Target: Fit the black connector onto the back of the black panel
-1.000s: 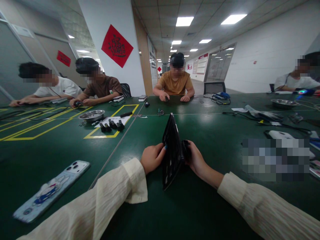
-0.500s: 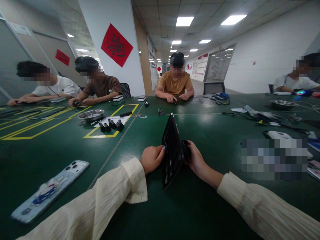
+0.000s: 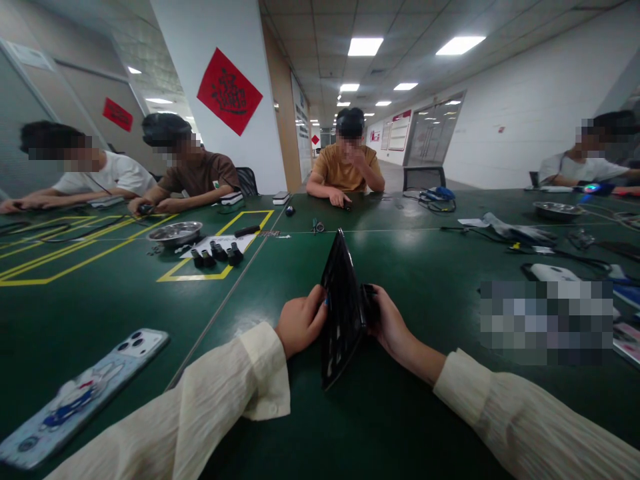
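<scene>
A thin black rectangular panel (image 3: pixel 342 327) stands tilted on edge in front of me, its glossy, recessed face turned to the left. My right hand (image 3: pixel 394 325) is closed around a black block-like part (image 3: pixel 369 303) at the panel's right side. On the other side, my left hand (image 3: pixel 301 321) is closed in a pinch against the panel's left face. A tiny bit of blue shows at its fingertips, too small to name. The panel hides some of the fingers of both hands.
A phone in a light blue case (image 3: pixel 85 400) lies at left. Further off are a metal bowl (image 3: pixel 175 233), several black cylindrical parts (image 3: pixel 219 252) and a black-handled tool (image 3: pixel 247 231). Cables and a white object (image 3: pixel 555 273) lie at right. Co-workers sit around the green table (image 3: pixel 425 267).
The panel's lower edge has come slightly nearer to me, with both hands still on it. The person opposite has raised a hand to the face. My view has shifted slightly right.
</scene>
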Available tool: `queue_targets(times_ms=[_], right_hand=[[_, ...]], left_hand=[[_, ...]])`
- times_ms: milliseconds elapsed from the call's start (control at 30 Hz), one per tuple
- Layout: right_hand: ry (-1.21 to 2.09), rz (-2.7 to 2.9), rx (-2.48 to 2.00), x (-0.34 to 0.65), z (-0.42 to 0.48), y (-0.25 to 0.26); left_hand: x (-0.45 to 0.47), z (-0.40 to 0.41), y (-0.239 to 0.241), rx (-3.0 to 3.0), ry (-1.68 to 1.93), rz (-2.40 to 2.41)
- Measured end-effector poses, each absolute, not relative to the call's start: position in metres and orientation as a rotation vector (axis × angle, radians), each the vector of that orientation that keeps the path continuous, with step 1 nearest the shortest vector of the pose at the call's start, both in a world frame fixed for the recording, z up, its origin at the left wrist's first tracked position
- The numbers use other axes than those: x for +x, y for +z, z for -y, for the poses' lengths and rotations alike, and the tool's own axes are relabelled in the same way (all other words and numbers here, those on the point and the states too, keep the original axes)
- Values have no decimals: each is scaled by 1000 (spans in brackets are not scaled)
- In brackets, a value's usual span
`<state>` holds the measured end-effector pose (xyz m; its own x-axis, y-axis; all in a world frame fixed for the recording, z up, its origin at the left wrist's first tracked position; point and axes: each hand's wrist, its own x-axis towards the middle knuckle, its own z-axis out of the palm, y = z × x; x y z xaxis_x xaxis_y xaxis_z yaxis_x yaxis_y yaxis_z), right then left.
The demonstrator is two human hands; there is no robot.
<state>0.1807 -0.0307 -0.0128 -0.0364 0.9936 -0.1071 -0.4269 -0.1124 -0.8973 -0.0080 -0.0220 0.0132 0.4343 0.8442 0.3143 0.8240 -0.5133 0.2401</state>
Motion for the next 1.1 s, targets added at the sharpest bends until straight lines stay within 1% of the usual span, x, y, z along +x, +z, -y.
queue_targets(times_ms=[200, 333, 533, 733, 1100], right_hand=[[1504, 822, -945, 182, 32, -13], [1514, 824, -925, 182, 33, -12], [1492, 787, -987, 179, 35, -7], [1434, 819, -937, 178, 33, -10], [1480, 814, -959, 179, 35, -8]], left_hand=[[-7, 20, 13, 2640, 542, -1574], [-8, 20, 13, 2646, 533, -1526], [-7, 22, 14, 2643, 501, -1558], [-7, 20, 15, 2614, 532, -1560], [-7, 22, 17, 2601, 548, -1527]])
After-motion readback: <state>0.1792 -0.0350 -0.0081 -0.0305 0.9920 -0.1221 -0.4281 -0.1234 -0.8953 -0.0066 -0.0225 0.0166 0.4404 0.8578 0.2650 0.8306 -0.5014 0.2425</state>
